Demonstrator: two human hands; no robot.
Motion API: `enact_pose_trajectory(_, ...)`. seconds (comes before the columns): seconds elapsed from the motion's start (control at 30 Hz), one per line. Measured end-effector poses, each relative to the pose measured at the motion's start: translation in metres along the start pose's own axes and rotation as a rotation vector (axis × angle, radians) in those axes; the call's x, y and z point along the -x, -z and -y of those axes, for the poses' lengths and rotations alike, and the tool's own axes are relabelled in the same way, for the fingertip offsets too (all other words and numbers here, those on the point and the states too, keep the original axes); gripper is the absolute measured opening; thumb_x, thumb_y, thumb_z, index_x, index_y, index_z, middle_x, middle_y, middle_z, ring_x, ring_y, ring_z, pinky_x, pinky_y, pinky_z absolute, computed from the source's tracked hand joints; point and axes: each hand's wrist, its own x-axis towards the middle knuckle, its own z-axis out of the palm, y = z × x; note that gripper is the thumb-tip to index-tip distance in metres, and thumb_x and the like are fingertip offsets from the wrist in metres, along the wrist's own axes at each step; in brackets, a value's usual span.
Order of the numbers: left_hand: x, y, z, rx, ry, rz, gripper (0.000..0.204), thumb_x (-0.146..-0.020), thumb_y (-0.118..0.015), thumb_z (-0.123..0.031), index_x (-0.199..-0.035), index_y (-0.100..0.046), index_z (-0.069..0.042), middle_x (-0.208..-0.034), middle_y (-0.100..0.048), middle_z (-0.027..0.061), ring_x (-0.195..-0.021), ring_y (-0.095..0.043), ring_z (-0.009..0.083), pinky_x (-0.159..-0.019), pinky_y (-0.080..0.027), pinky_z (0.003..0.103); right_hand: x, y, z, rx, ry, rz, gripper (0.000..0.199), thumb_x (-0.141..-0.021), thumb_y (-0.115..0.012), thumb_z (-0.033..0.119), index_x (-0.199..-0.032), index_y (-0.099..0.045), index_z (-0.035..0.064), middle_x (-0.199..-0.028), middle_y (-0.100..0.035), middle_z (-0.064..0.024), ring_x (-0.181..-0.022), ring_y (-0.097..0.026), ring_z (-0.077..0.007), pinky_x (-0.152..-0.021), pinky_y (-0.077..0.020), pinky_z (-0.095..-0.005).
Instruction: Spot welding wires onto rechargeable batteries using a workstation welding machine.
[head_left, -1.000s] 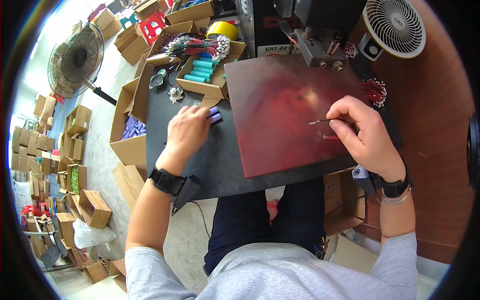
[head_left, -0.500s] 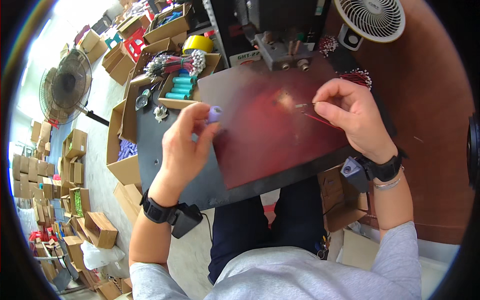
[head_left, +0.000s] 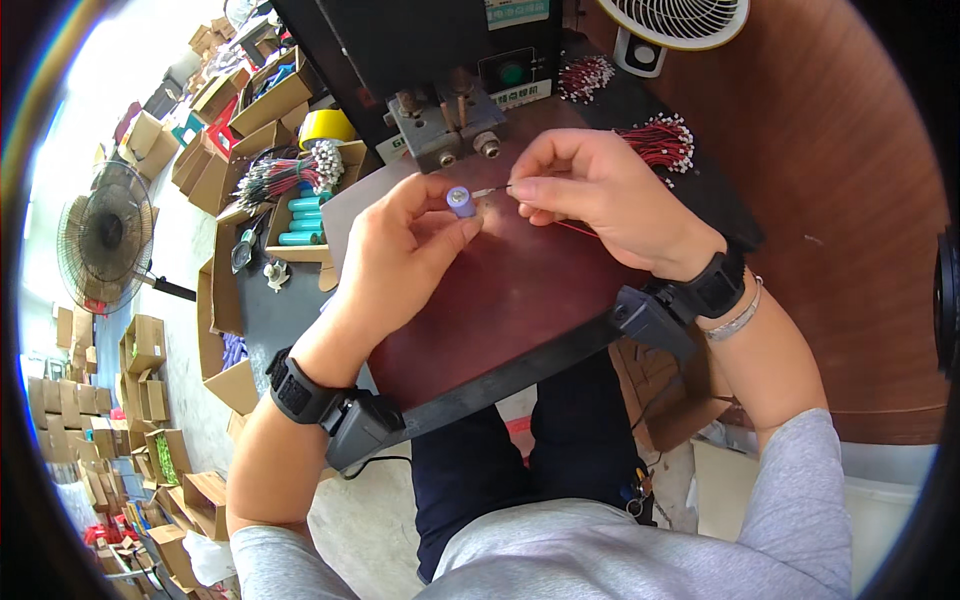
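Between the thumb and fingers of my left hand [head_left: 405,245] is a small purple cylindrical battery cell [head_left: 461,203], one end facing up. My right hand [head_left: 600,195] pinches a thin lead wire [head_left: 494,190] whose pale metal tip points left, close to the top of the cell. Whether the tip touches the cell I cannot tell. A red strand [head_left: 577,229] hangs below my right fingers. Both hands are over a dark red mat [head_left: 450,340], just in front of the metal head of a bench machine [head_left: 440,130] with two round electrode ends.
Bundles of red and black wires with white ends [head_left: 660,142] lie at the right back, beside a white fan [head_left: 640,50]. At left, a cardboard box holds teal cells [head_left: 302,222] near a yellow tape roll [head_left: 327,126]. A box of purple cells [head_left: 234,350] stands by the table's left side.
My hands have come together: the right moved left with the wire, bringing its tip beside the purple cell. The view has shifted, so the machine appears farther left.
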Motion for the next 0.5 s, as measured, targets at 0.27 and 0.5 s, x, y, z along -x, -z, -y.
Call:
enact_pose_trajectory(0.27, -0.012, -0.007, -0.002, -0.304, 0.012, -0.060, 0.029, -0.072, -0.065, -0.008, -0.099, -0.056, 0.000, -0.077, -0.063, 0.0077, -0.068, -0.060, 0.0117, -0.063, -0.047, 0.023, -0.011, 0.005, -0.004, -0.097, -0.074, -0.010, 0.014, -0.081, -0.056, 0.010, -0.089, -0.054, -0.0010, -0.085, -0.058, -0.0072, -0.077, -0.056, -0.0110, -0.069, -0.0456, -0.0213)
enact_pose_trajectory(0.5, -0.016, -0.008, -0.002, -0.225, 0.083, -0.071, 0.028, -0.071, -0.065, -0.008, -0.098, -0.058, -0.002, -0.077, -0.063, 0.0078, -0.066, -0.060, 0.0123, -0.063, -0.047, 0.024, -0.020, -0.001, -0.010, -0.065, -0.076, -0.020, 0.013, -0.080, -0.055, 0.011, -0.087, -0.053, 0.0001, -0.088, -0.059, -0.0096, -0.080, -0.058, -0.0139, -0.071, -0.0467, -0.0235)
